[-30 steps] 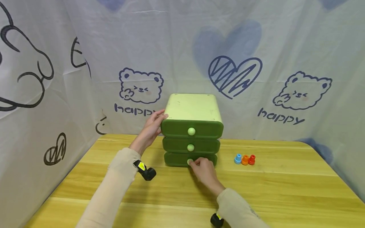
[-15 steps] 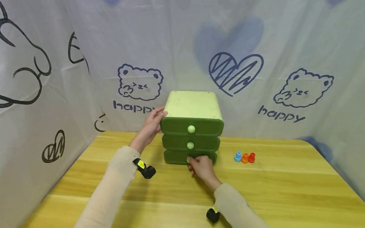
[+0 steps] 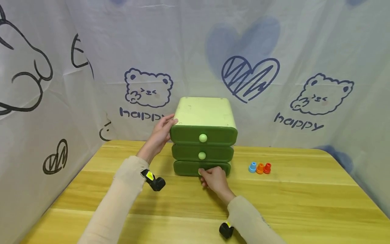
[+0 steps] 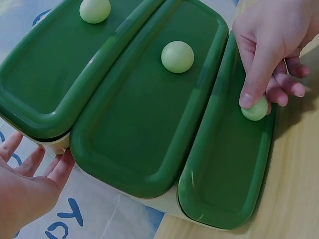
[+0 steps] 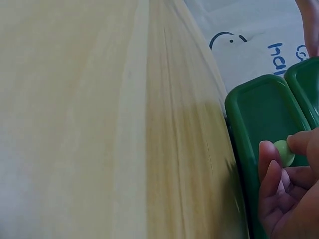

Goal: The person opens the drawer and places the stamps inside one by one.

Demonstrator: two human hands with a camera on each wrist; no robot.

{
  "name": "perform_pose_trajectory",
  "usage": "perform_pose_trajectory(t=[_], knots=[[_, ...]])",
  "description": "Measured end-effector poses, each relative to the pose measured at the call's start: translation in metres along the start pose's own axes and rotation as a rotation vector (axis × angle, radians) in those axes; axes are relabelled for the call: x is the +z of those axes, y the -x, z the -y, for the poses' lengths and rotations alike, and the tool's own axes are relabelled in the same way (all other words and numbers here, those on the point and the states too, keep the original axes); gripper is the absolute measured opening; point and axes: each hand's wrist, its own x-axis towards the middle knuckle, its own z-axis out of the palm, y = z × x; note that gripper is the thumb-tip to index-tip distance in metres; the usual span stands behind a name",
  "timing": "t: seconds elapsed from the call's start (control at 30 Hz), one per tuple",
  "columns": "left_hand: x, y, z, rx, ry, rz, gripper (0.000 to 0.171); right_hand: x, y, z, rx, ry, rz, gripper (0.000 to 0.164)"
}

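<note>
A small drawer cabinet (image 3: 204, 112) with a pale green top and three dark green drawer fronts stands on the table. All three drawers look pushed in. My left hand (image 3: 159, 134) rests against the cabinet's upper left side, fingers fairly straight; in the left wrist view its fingertips touch the casing beside the top drawer (image 4: 60, 74). With thumb and fingers, my right hand (image 3: 217, 181) pinches the round light green knob (image 4: 255, 109) of the bottom drawer (image 4: 227, 164). The right wrist view shows this knob (image 5: 284, 153) between thumb and forefinger. The upper two knobs are untouched.
To the cabinet's right, a blue (image 3: 252, 167), an orange (image 3: 260, 168) and a red (image 3: 267, 168) small peg-like piece stand in a row on the wooden table (image 3: 292, 200). A printed white cloth (image 3: 195, 44) hangs behind and at the sides.
The right hand has shifted slightly at the bottom knob, its lower fingers now showing beneath. The whole scene has moved a little in the head view. Cabinet and drawers look unchanged.
</note>
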Motion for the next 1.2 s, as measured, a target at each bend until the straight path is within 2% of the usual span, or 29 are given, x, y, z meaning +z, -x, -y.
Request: perform_pose_trajectory(t=[0.2, 0.43, 0.77, 0.97, 1.2], knots=[[0.000, 0.000, 0.002, 0.001, -0.001, -0.002, 0.061, -0.003, 0.005, 0.000, -0.026, 0.047, 0.020, 0.041], [-0.002, 0.002, 0.002, -0.013, -0.001, -0.009, 0.060, -0.006, 0.011, 0.005, 0.007, 0.025, 0.046, 0.036], [0.000, 0.003, -0.002, -0.010, -0.005, -0.007, 0.061, -0.005, 0.017, 0.003, -0.082, 0.094, 0.006, 0.036], [0.001, 0.001, -0.001, -0.003, -0.008, 0.000, 0.060, -0.007, 0.025, 0.006, -0.102, 0.140, 0.025, 0.038], [-0.001, 0.002, -0.001, -0.006, -0.004, -0.003, 0.060, -0.009, 0.035, 0.009, -0.083, 0.110, 0.042, 0.036]])
